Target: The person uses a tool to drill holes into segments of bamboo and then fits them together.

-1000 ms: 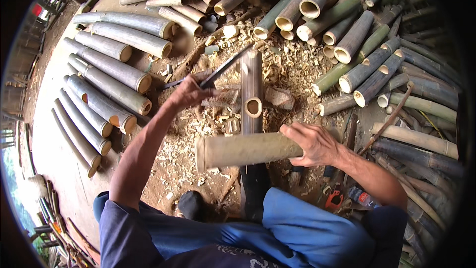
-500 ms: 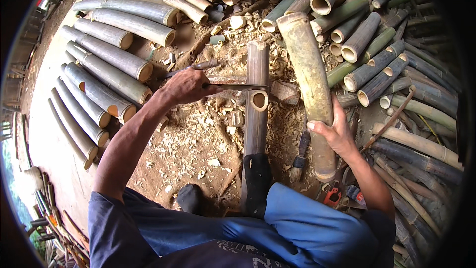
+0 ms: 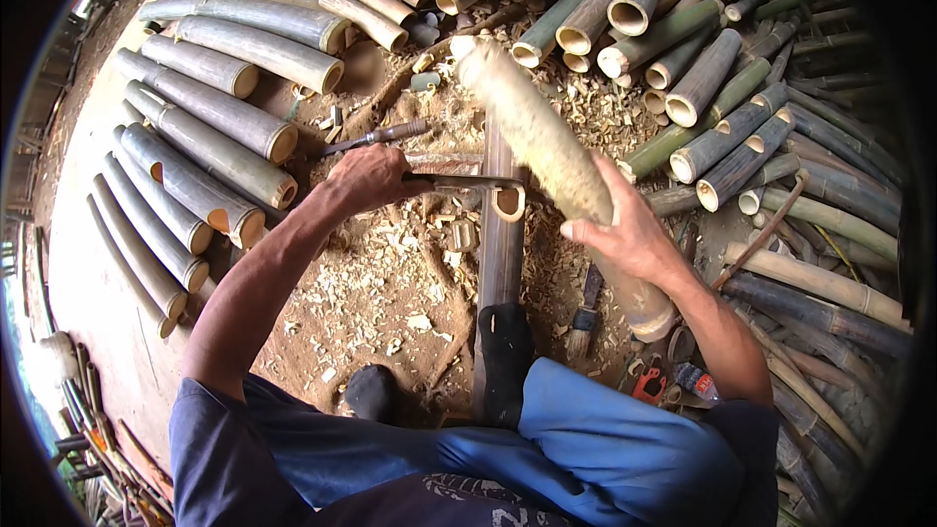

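My left hand [image 3: 373,178] is closed on the handle of a flat-bladed knife [image 3: 467,181]. The blade lies across a bamboo tube [image 3: 500,268], at the upper edge of a cut hole in its side. My right hand [image 3: 632,226] grips a thick pale club [image 3: 547,141] near its lower part. The club slants up to the left, its top blurred by motion above the blade and hiding part of the tube. My foot in a black sock [image 3: 507,361] rests on the tube's near end.
A chisel [image 3: 381,135] with a wooden handle lies beyond my left hand. Cut bamboo tubes [image 3: 220,122] stand in rows at left, with more piled at right [image 3: 737,161]. Wood chips [image 3: 366,278] cover the ground. A brush [image 3: 584,322] and a bottle [image 3: 696,381] lie near my right leg.
My right hand has swung the club leftward, tilting its top over the tube near the knife. My left hand and the knife hold nearly the same place.
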Demonstrator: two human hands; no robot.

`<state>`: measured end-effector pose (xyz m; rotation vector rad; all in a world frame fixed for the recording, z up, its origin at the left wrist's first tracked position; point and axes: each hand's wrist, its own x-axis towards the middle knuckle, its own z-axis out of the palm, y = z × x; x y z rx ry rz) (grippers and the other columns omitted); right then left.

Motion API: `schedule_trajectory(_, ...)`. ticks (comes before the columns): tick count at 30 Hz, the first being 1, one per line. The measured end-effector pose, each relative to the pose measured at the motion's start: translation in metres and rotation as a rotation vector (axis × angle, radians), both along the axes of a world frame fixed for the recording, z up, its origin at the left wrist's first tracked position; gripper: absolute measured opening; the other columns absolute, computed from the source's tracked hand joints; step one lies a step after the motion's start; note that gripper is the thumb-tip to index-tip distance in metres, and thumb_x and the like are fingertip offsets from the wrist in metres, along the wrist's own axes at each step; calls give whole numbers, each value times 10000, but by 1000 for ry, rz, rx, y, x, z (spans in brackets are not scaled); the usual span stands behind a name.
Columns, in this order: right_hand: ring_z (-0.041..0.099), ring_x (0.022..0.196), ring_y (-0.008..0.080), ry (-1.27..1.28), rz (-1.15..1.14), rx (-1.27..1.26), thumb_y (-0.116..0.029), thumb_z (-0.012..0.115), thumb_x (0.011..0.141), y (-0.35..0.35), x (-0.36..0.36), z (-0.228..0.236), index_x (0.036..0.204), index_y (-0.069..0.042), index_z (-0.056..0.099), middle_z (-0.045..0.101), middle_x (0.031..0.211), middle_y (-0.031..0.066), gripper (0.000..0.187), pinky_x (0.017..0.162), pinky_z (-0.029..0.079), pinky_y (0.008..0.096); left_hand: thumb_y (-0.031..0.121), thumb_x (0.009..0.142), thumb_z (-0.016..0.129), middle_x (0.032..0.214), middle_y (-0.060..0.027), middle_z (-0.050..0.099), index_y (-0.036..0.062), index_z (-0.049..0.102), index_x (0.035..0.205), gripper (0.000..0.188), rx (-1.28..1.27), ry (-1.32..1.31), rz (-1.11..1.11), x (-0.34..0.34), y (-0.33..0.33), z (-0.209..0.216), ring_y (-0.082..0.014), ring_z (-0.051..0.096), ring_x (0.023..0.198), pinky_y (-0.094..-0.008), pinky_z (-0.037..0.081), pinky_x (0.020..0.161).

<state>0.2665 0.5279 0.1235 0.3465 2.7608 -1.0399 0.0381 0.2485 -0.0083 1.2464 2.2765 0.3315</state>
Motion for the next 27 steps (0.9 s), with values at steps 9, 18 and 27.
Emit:
schedule_trajectory(9,458,1382,371,-481,93,16,-313,809,756,4,-26,4,1518,105,257,408,1508,308,1030,1167,388,480,689,981,427,506,49,406,138,573,669,649,-130,172,-160,7,-5,2,-88,352,406,-276,344,358)
schedule_trajectory(18,522,1271,228,-50,-364,-579,-185,815,794,20,30,1,1540,50,227,513,1405,173,979,1072,425,345,698,966,469,491,4,495,109,668,699,676,205,-60,-74,51,6,7,-125,423,404,-347,356,364)
schedule_trajectory(27,507,1297,256,29,-349,-401,-258,785,831,22,78,5,1535,52,255,496,1414,199,935,1099,403,376,666,961,522,534,-70,585,119,745,753,627,50,49,12,35,26,11,-182,570,453,-387,483,449)
